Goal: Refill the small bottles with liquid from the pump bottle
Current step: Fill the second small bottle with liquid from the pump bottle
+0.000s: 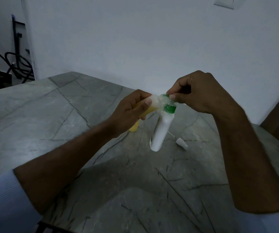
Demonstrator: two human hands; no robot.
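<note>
Fingers (148,103) of my left hand (128,111) are clamped on a tipped yellow bottle (149,107), its foamy mouth touching the green-collared neck of the white bottle (160,132), which my right hand (201,93) pinches at 12 o'clock over the grey tabletop (51,115).
</note>
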